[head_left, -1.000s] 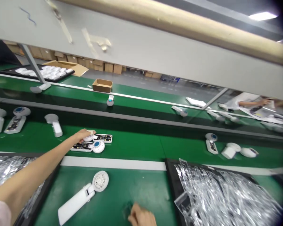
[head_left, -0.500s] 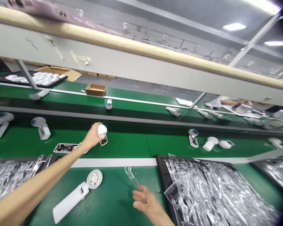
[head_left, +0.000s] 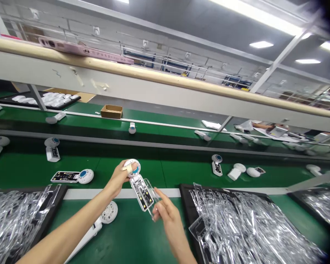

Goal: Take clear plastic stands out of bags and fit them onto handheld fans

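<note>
My left hand point(head_left: 120, 175) grips the round white head of a handheld fan point(head_left: 142, 191), whose handle lies open with a black circuit board showing. A finger of that hand wears a pale wrap. Between the fingertips and thumb of my right hand point(head_left: 166, 212) is a clear plastic cover point(head_left: 151, 187), held right beside the fan's handle. Whether the two parts touch I cannot tell. Below my left forearm, partly hidden by it, lies another white fan point(head_left: 109, 213) with a grille on its head.
Black trays heaped with clear plastic covers stand at right point(head_left: 184, 205) and left point(head_left: 62, 194). On the green belt point(head_left: 181, 167) lie several fan units, one point(head_left: 85, 176) just left of my hand. A small cardboard box point(head_left: 111, 111) sits farther back, under a padded rail point(head_left: 159, 75).
My left hand has lifted the fan from the belt toward me and turned its board side up. The right hand has brought the clear cover up against it. The view has shifted slightly.
</note>
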The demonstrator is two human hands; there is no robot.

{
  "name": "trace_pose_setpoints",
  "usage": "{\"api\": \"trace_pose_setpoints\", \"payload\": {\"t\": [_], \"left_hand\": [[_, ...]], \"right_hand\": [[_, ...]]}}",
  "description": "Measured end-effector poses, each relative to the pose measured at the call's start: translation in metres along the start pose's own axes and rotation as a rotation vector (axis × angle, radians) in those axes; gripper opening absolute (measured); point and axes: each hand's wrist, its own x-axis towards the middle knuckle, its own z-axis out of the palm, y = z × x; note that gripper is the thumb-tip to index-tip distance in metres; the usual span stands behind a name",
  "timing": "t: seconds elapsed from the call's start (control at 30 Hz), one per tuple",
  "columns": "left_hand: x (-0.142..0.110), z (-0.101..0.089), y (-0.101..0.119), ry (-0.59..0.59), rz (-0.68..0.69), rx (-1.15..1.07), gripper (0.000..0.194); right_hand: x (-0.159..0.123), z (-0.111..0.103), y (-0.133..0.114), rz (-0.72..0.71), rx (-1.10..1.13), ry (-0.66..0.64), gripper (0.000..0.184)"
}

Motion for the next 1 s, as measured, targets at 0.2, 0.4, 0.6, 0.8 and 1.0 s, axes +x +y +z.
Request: {"api": "trace_pose_setpoints", "payload": {"t": [0.2, 0.4, 0.6, 0.8, 1.0], "left_hand": [[-0.014, 0.013, 0.009, -0.014, -0.04, 0.039, 0.051], [-0.018, 0.016, 0.011, 0.036, -0.066, 0.015, 0.055], [-0.016, 0.017, 0.01, 0.098, 0.073, 0.061, 0.056], [-0.017, 0.018, 0.012, 0.135, 0.093, 0.034, 0.055], [-0.023, 0.014, 0.001, 0.061, 0.116, -0.134, 0.066]], "right_hand": [[0.002, 0.03, 0.006, -0.125, -0.379, 0.205, 0.053], [0.004, 0.042, 0.02, -0.346, -0.765, 0.354, 0.052], [0.008, 0.045, 0.04, -0.443, -0.856, 0.342, 0.044], [0.004, 0.042, 0.04, -0.28, -0.623, 0.094, 0.049], [0.008, 0.035, 0.023, -0.278, -0.514, 0.07, 0.05]]}}
